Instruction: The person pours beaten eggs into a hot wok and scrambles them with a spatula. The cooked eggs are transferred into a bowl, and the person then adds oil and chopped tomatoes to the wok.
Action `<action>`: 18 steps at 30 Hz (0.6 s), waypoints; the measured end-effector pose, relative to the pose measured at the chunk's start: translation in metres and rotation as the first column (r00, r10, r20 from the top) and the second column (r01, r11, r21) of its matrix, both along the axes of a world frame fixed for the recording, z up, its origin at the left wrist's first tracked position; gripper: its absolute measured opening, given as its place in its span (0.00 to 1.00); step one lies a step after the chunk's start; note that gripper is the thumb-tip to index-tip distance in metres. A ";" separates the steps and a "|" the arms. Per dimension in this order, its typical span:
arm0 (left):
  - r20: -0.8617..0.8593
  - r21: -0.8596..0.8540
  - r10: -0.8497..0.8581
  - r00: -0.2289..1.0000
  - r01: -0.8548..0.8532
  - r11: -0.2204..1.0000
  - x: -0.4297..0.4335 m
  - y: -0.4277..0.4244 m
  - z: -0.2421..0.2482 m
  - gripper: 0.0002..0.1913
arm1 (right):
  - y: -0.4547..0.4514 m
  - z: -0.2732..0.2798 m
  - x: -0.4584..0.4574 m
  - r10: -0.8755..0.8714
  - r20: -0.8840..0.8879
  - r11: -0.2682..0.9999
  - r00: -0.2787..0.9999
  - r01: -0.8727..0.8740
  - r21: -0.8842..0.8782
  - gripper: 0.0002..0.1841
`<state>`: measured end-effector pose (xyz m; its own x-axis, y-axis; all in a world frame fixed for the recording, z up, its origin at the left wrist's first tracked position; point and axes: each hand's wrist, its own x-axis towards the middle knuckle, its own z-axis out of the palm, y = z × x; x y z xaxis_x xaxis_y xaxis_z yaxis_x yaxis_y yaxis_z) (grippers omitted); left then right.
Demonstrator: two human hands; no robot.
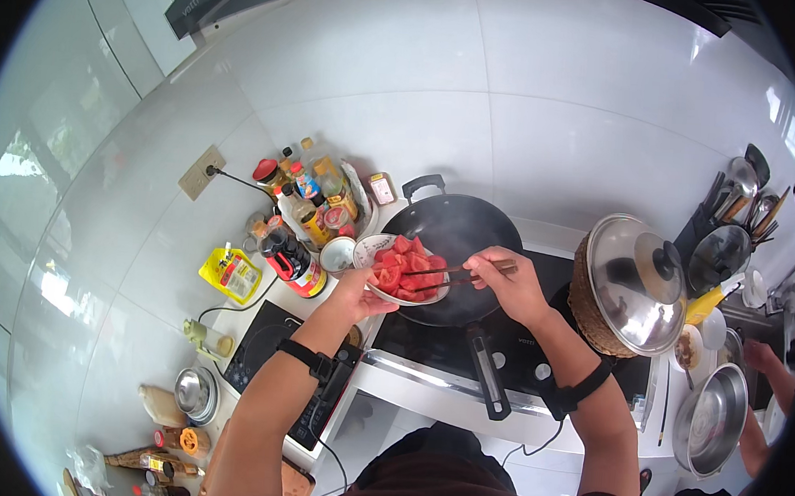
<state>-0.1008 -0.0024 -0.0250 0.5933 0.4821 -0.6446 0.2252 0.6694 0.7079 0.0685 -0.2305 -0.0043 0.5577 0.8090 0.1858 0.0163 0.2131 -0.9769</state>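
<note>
My left hand [361,294] grips a patterned white bowl [368,247] by its left side. Cut tomato pieces [406,266] fill the bowl, which hangs over the left part of a black wok [464,228]. In my right hand [509,283] is a pair of dark chopsticks [447,279], their tips among the tomatoes. The wok stands on a black stove [532,354], its long handle [489,372] towards me and a faint haze above its inside. What lies under the bowl is hidden.
Seasoning bottles [308,193] and a small white bowl [337,255] crowd the left. An induction cooker [259,342] sits nearer me. To the right stand a steel-lidded pot [633,285], a utensil holder [701,207] and a steel basin [710,422]; another person's hand [762,358] is beyond.
</note>
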 end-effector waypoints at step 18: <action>-0.083 0.062 -0.039 0.996 0.044 0.997 0.015 0.009 -0.011 0.21 | 0.001 -0.022 0.011 -0.117 -0.049 0.993 0.992 0.116 -0.014 0.12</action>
<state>-0.0859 0.0062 -0.0355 0.5605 0.5000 -0.6602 0.3107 0.6120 0.7272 0.0794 -0.2295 -0.0258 0.6566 0.7398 0.1468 -0.0081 0.2015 -0.9795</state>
